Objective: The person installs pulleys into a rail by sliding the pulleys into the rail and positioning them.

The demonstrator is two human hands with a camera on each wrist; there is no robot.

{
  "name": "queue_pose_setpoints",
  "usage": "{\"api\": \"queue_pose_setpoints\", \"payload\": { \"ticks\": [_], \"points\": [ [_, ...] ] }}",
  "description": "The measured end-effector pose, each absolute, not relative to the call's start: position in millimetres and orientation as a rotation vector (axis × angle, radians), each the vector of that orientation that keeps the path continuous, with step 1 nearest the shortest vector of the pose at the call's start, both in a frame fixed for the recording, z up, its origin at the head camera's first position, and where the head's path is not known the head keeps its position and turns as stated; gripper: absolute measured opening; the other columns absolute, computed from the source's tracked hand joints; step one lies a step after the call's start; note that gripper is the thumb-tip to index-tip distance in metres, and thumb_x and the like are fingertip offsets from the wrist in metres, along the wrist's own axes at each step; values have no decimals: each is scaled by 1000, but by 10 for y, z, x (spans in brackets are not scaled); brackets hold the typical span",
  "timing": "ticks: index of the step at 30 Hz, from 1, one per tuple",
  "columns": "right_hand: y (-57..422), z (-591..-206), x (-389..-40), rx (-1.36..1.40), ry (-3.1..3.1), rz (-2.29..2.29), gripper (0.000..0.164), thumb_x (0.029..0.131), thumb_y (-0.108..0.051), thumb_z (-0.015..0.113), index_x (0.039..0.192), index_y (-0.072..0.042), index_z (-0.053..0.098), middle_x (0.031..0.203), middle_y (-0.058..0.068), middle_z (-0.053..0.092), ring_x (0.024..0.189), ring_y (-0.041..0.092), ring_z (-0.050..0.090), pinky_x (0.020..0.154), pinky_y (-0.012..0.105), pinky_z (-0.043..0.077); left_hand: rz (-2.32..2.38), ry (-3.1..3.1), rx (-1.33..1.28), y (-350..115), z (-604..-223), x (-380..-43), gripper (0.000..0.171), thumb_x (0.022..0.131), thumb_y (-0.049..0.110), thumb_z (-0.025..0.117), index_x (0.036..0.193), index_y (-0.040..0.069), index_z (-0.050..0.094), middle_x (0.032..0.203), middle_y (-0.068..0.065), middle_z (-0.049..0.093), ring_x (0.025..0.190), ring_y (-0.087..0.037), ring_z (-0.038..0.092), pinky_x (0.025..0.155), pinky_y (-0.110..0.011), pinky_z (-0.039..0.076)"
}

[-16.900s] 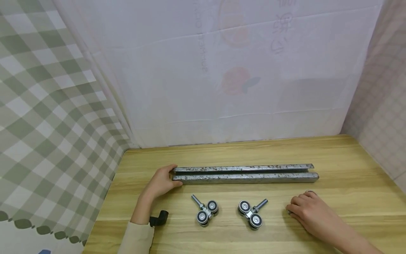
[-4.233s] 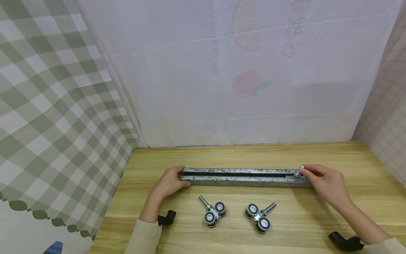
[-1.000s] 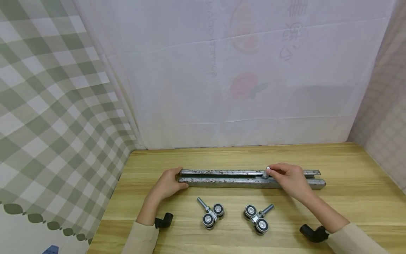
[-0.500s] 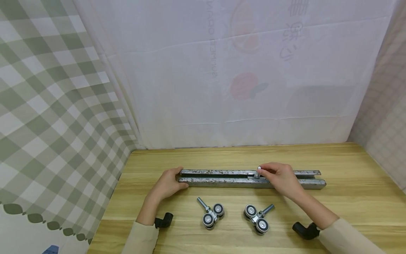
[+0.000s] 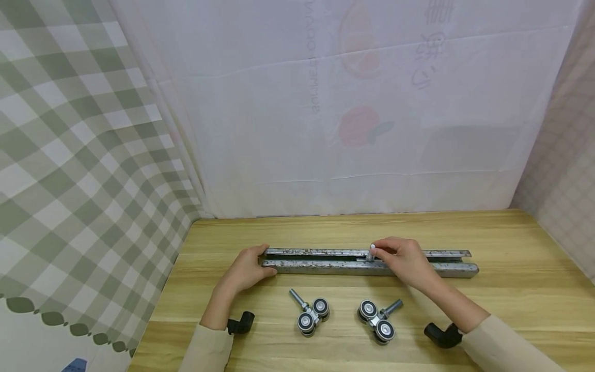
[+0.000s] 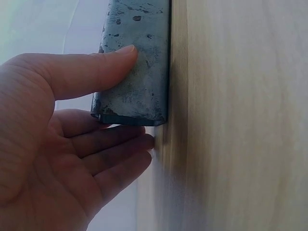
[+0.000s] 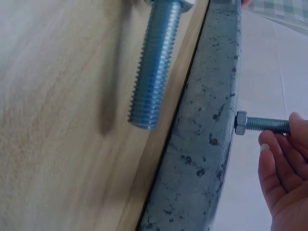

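A scuffed steel channel rail (image 5: 321,267) lies across the table with its slot facing up. At its left end my left hand (image 5: 245,268) grips it, thumb pressed on the front face (image 6: 127,82) and a finger on the far side. My right hand (image 5: 406,262) pinches the upright threaded bolt (image 7: 264,124) of a trolley whose body sits down in the slot, mostly hidden. The bolt's hex nut shows just above the rail. Two more roller trolleys lie in front of the rail: a left one (image 5: 307,316) and a right one (image 5: 376,320), each with several black-and-silver wheels.
Black angled wrist mounts (image 5: 241,323) sit at both sleeves, low over the wood-grain table (image 5: 344,356). A white cloth (image 5: 279,129) hangs behind the table, and a green-checked cloth (image 5: 93,155) hangs on the left.
My right hand, on the table at first, later held the bolt at the rail's right end. It has since slid the bolt left to just past mid-rail. The left hand keeps its place.
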State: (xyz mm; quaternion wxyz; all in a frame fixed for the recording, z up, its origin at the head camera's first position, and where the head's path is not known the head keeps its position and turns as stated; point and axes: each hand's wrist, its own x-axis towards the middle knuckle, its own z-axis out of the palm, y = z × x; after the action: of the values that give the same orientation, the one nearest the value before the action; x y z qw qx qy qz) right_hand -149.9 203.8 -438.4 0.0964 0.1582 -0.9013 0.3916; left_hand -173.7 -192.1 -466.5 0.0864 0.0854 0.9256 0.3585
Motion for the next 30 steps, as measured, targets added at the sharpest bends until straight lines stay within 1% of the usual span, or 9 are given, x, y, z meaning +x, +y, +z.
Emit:
{"api": "queue_pose_setpoints", "payload": {
  "ticks": [4,8,14,19,25,30],
  "points": [
    [2002,-4391,-1512,503,-2663,1139,13,94,-2,77,105,0,81,100,7,78,86,21,74,72,30,61,1061,2762,268,-1921,-4672,-1738,74,87,17,87,149,-6,54,147,-23,58,139,-39,52,116,-52,43],
    [1971,-4384,-1517,536,-2659,1141,12,94,-2,77,106,0,81,101,8,78,86,20,73,71,30,61,1064,2770,273,-1930,-4680,-1743,74,86,17,88,148,-5,55,146,-23,59,138,-38,53,115,-52,44],
    [1925,-4376,-1528,567,-2670,1122,13,94,-3,77,106,0,80,101,8,78,86,21,73,71,31,61,1065,2771,286,-1940,-4678,-1748,71,85,18,89,146,-2,58,140,-19,64,131,-33,59,111,-50,47],
    [1896,-4373,-1553,608,-2667,1089,12,94,-3,77,106,-1,80,98,6,78,84,19,72,70,32,60,1066,2775,292,-1947,-4673,-1742,69,85,18,89,144,-1,60,134,-17,67,125,-32,62,107,-51,50],
    [1836,-4386,-1589,652,-2653,1099,10,94,-3,77,104,-1,80,94,2,77,81,16,71,68,30,59,1087,2783,284,-1942,-4676,-1740,64,84,17,90,140,2,62,128,-14,69,118,-28,63,103,-50,52],
    [1790,-4390,-1601,661,-2667,1098,10,95,-4,77,104,-2,80,95,1,76,82,14,70,68,29,59,1088,2787,298,-1932,-4687,-1747,61,83,17,90,137,3,64,123,-11,70,111,-24,64,100,-48,53]
  ]
}}
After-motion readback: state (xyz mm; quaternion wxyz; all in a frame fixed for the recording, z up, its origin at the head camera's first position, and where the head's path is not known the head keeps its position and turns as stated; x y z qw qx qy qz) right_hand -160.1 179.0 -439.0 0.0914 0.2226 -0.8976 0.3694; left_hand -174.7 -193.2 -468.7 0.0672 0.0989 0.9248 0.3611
